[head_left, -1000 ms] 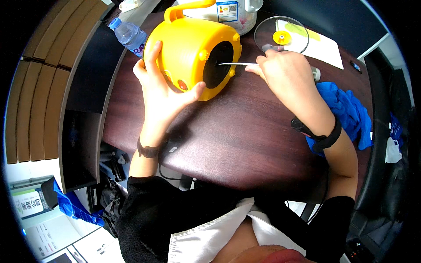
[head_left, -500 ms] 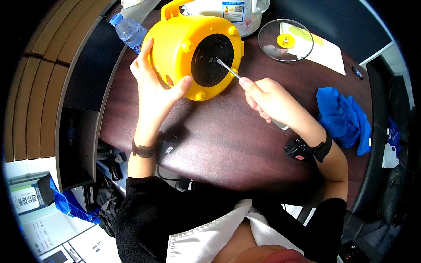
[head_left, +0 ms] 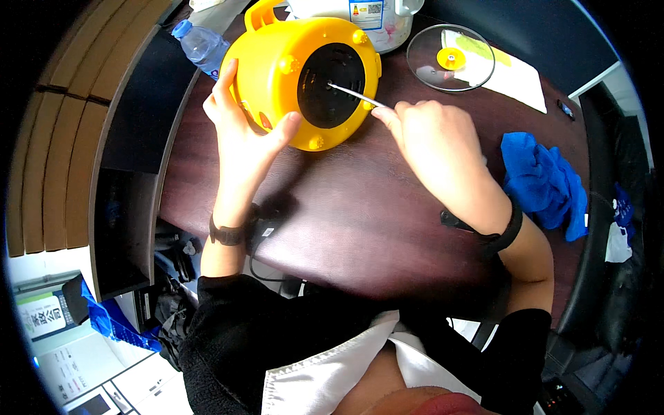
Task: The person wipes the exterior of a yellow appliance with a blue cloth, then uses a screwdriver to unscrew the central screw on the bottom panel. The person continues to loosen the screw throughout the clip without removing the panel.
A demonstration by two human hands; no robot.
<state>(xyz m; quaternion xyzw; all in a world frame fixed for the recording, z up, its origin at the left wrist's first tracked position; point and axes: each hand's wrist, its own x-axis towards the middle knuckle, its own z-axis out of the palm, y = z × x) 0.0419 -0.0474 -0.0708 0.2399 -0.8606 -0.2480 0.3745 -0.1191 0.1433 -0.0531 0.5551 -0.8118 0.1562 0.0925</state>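
A yellow pot-shaped appliance (head_left: pixel 266 59) with a handle is tipped on its side, its round black base plate (head_left: pixel 332 107) turned toward me. My left hand (head_left: pixel 242 131) grips its near left side, thumb by the lower rim and fingers along the body. A screwdriver (head_left: pixel 360 95) is in my closed right hand (head_left: pixel 436 138). The tip of its metal shaft meets the middle of the black plate, at what looks like a recessed screw hole. My fingers hide the screwdriver's grip.
Behind the appliance stands a white appliance (head_left: pixel 387 38). A water bottle (head_left: pixel 200 45) is at the far left, and a glass lid (head_left: pixel 432 69) with a yellow knob overlaps a paper sheet (head_left: pixel 519 86) at the far right. A blue cloth (head_left: pixel 543 183) lies crumpled on the right.
My right hand has rolled over, back now upward, and moved slightly up and right. The screwdriver tip has shifted to the plate's centre. The yellow appliance has moved slightly up and left.
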